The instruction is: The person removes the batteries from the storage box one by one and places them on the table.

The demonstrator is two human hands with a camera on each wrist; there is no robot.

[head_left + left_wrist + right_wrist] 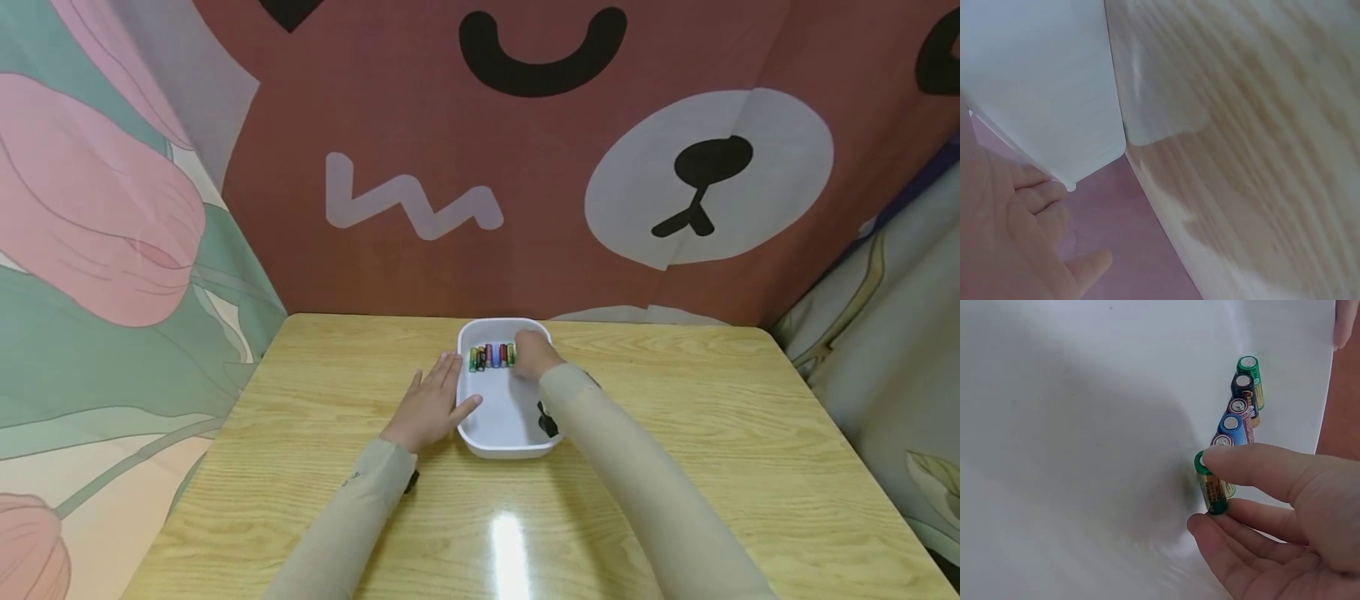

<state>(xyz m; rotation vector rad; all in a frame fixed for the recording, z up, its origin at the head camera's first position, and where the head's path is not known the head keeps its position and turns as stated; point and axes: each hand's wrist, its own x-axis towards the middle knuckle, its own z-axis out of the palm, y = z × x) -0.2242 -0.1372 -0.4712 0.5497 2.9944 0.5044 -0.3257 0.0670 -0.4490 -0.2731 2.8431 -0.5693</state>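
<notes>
A white plastic tray (501,417) stands on the wooden table. Along its far end several batteries (496,357) lie side by side in a row. Reaching in from the right, my right hand (535,357) pinches a green-and-gold battery (1213,490) between thumb and fingers, close beside that row. The right wrist view shows a blue battery (1231,424), a black one (1244,387) and a green one (1249,369) further along. My left hand (429,410) rests at the tray's left side with fingers extended, fingertips at the rim in the left wrist view.
The light wood table (315,433) extends around the tray on both sides. A brown cloth (420,275) with a cartoon bear face hangs right behind the table's far edge. Floral cloth (112,217) covers the left side, and another curtain (885,333) hangs at the right.
</notes>
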